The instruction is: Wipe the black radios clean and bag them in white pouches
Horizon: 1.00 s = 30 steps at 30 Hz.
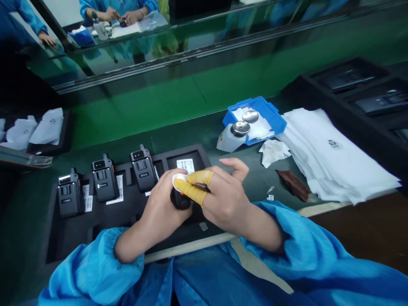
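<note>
My left hand [161,204] is wrapped round a black handheld radio [181,202], held above the front right of a black tray [123,219]. Yellow finger cots cover two fingers of my right hand [225,199], which pinches a white wipe [175,179] against the radio's top end. Much of that radio is hidden by my hands. Three similar radios marked "Riton" lie in the tray: a left one [70,193], a middle one [103,180] and a right one [143,169]. White barcode labels [185,165] show in the tray beside them.
A dispenser bottle [233,137] leans beside a blue bin [276,117] of white wipes. Right of these are a crumpled wipe [274,152], a brown scrap [293,183] and stacked white sleeves [338,157]. Another black tray [344,100] stands far right. A co-worker's hands [123,16] show beyond the partition.
</note>
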Motion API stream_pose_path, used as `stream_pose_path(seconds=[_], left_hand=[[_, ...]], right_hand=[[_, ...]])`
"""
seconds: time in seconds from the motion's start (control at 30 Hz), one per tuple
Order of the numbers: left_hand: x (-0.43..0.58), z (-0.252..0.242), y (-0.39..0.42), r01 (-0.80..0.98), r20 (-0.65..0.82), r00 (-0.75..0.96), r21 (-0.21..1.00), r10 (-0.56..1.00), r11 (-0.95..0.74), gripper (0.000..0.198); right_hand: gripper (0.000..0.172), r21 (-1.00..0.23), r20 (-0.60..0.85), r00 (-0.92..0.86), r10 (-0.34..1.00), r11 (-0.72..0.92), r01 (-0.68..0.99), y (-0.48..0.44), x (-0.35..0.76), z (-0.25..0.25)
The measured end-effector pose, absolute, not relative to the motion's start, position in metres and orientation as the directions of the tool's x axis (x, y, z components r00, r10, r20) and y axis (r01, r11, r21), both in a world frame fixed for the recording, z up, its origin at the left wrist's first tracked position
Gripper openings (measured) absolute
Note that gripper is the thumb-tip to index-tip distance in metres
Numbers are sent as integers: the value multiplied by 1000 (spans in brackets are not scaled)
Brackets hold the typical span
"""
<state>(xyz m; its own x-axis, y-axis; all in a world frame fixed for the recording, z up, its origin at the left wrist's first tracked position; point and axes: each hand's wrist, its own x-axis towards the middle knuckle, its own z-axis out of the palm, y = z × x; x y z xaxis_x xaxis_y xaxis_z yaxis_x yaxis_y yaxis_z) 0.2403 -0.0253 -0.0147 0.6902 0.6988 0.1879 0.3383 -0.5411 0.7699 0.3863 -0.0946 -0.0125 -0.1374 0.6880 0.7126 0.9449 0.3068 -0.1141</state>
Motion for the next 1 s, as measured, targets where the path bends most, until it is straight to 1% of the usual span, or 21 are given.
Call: stream_pose_path(seconds=[0.13, 0.23, 0.37, 0.43, 0.5, 0.57, 0.63, 0.77, 0.93, 1.0], left_hand=[[241, -15, -26, 358, 183, 669, 770, 720, -529, 52], [241, -14, -26, 387, 179, 639, 766, 748, -514, 52], [241, -15, -26, 390, 198, 637, 751, 745, -533, 50], [240, -16, -26, 376, 211, 646, 748, 733, -547, 52], [240, -16, -26, 364, 219, 656, 747, 723, -557, 53], [240, -17, -26, 362, 219, 663, 743, 716, -563, 54], [240, -17, -28, 367, 227, 662, 733, 714, -573, 54], [241, -16, -30, 382, 232, 670, 706, 705, -596, 56], [244, -13, -31, 430, 229, 640, 684, 733, -589, 50], [245, -13, -31, 434, 238, 643, 671, 728, -602, 50]], right_hand=[[31, -74, 740, -100, 665, 228, 971, -100, 381, -16], [31, -58, 732, -81, 677, 180, 982, -103, 389, -17], [31, -87, 738, -25, 674, 132, 987, -100, 397, -15], [32, -117, 750, -16, 662, 156, 981, -98, 393, -14], [35, -137, 751, -46, 659, 223, 965, -96, 387, -14], [37, -137, 749, -82, 657, 275, 952, -97, 381, -17], [37, -126, 748, -95, 656, 282, 951, -99, 377, -19], [33, -112, 769, -72, 635, 246, 963, -108, 380, -21], [34, -60, 770, -28, 637, 116, 991, -106, 398, -25], [35, -84, 788, 9, 616, 94, 992, -103, 402, -25]])
